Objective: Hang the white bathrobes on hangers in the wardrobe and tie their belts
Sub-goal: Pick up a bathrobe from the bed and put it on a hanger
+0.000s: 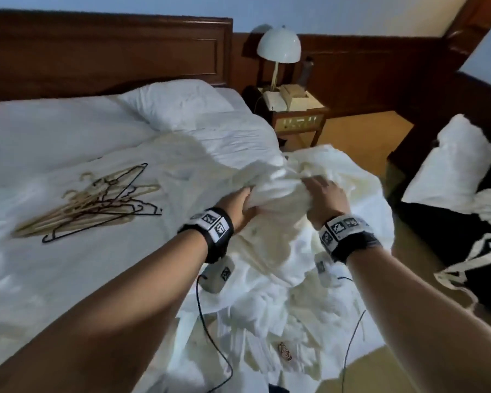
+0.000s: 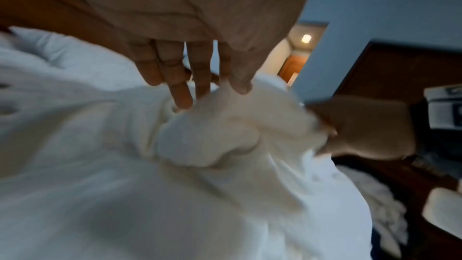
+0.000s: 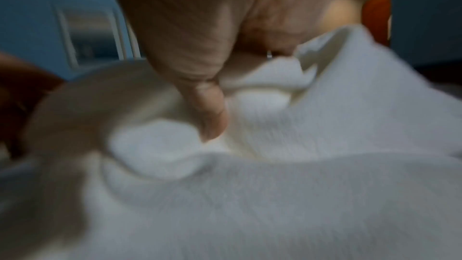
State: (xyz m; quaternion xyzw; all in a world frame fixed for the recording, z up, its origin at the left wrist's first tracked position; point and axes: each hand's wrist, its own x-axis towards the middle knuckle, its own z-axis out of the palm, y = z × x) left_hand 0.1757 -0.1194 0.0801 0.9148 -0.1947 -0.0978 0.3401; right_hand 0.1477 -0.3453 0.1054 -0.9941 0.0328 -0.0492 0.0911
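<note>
A heap of white bathrobes (image 1: 281, 251) lies crumpled on the near right corner of the bed. Both hands hold a raised bunch of one bathrobe (image 2: 225, 135) at the top of the heap. My left hand (image 1: 247, 204) pinches the fabric between thumb and nearly straight fingers (image 2: 181, 96). My right hand (image 1: 315, 188) grips the same bunch from the right, thumb (image 3: 210, 110) pressed into a fold, the other fingers hidden in cloth. A tangled pile of hangers (image 1: 91, 202), some beige, some black wire, lies on the sheet to the left. No wardrobe is in view.
The bed (image 1: 54, 137) has a pillow (image 1: 176, 103) and a dark wooden headboard (image 1: 97, 52). A nightstand (image 1: 298, 120) with a lamp (image 1: 278, 45) and a phone stands behind. At right, a dark seat holds a white pillow (image 1: 448, 165) and white cloth strips (image 1: 465, 262).
</note>
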